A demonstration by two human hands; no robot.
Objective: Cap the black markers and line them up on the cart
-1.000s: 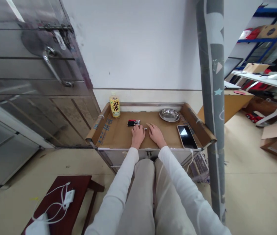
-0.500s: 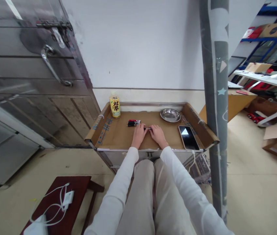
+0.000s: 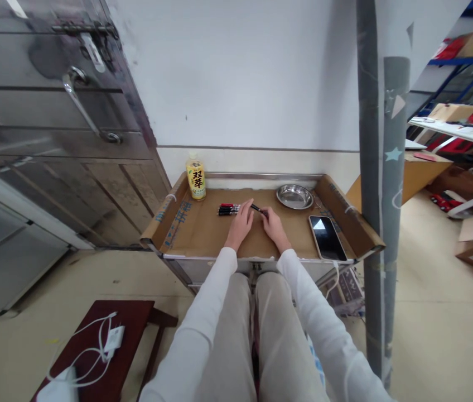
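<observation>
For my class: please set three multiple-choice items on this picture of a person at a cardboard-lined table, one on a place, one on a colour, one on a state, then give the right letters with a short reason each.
1. Where does the bottle stand on the table?
A. far left corner
B. near right corner
C. inside the bowl

2. What colour is the bottle's label?
A. blue
B. yellow
C. purple

3. What is the state of the dark pen between the hands?
A. lying flat with the other pens
B. held up between both hands
C. standing in the bowl

Answers:
1 A: the bottle stands by the wall at the left end, far from the metal bowl and the phone.
2 B: the label is yellow with red characters.
3 B: the left hand and right hand each meet an end of it, apart from the pens lying on the cardboard.
</observation>
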